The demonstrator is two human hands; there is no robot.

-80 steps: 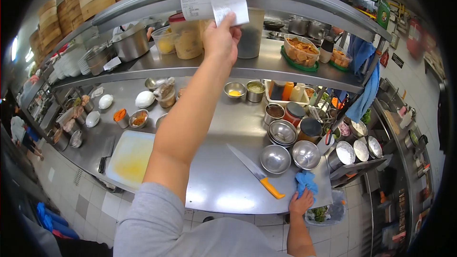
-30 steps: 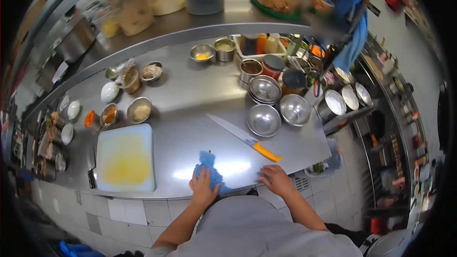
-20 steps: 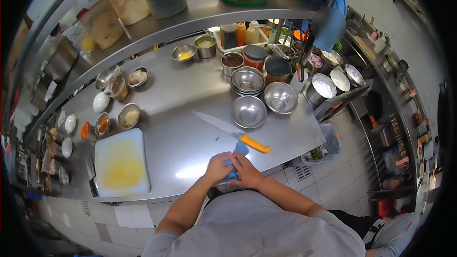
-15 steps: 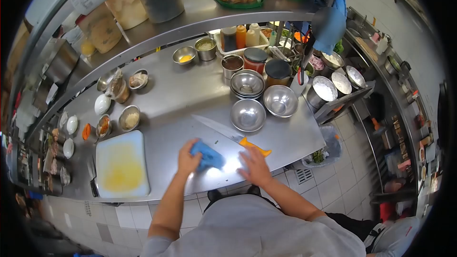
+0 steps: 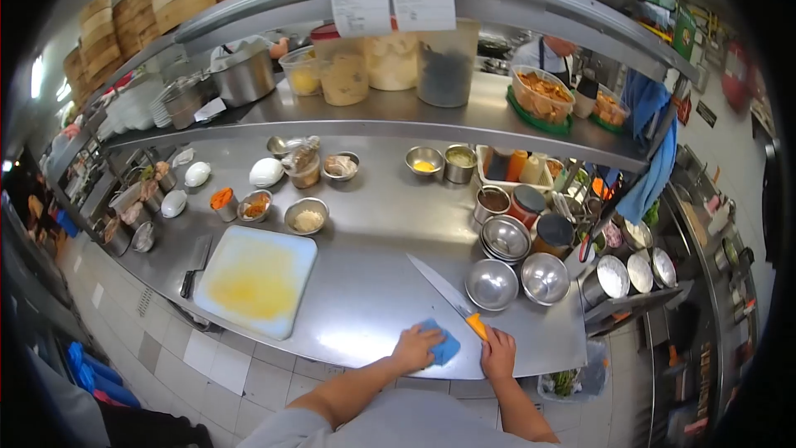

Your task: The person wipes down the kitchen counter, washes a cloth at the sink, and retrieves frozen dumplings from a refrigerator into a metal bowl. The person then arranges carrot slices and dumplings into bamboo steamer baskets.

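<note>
My left hand (image 5: 417,348) presses a blue cloth (image 5: 445,347) onto the steel table (image 5: 365,315) near its front edge, fingers over the cloth's left side. Close by on the right, my right hand (image 5: 499,355) is closed around the rear end of a knife's yellow handle (image 5: 477,326). The rest of the handle shows beyond my fingers. The long knife blade (image 5: 438,284) lies on the table, its tip pointing away to the left.
To the left lie a stained white cutting board (image 5: 257,282) and a cleaver (image 5: 196,267). Steel bowls (image 5: 492,284) stand behind the knife on the right. Small bowls of ingredients line the back, below a raised shelf (image 5: 373,127). A bin (image 5: 572,382) sits beyond the right edge.
My view has tilted up and turned left. My left hand has gone from gripping the bunched cloth to pressing it flatter on the table. My right hand has closed around the knife handle's end.
</note>
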